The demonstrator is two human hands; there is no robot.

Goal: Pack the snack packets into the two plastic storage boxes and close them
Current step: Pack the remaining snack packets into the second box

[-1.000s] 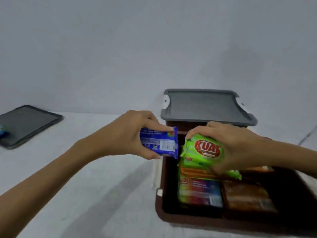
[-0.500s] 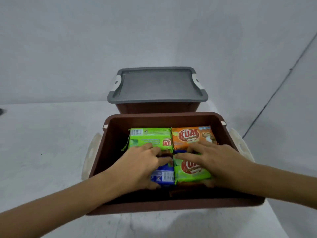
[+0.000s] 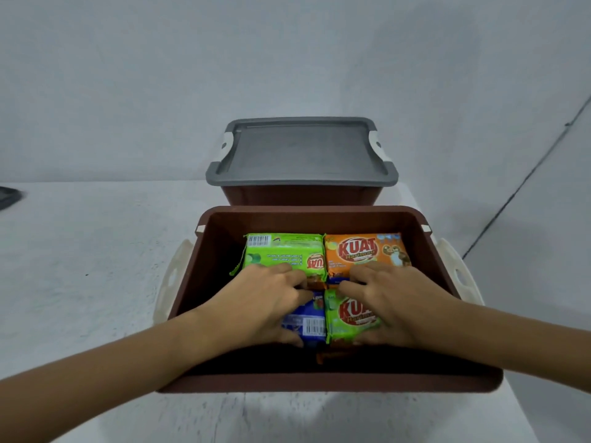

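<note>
Packets held aloft moments ago are now laid in the open box (image 3: 319,212), blue packet (image 3: 308,324) pressed under the flat left hand (image 3: 265,302), green packet (image 3: 351,321) under the flat right hand (image 3: 393,298); lidding looks near.

packets (image 3: 323,282) in box (image 3: 329,382), before lidded box (image 3: 300,193)

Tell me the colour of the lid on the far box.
Grey lid, seen best in the head view.
</note>
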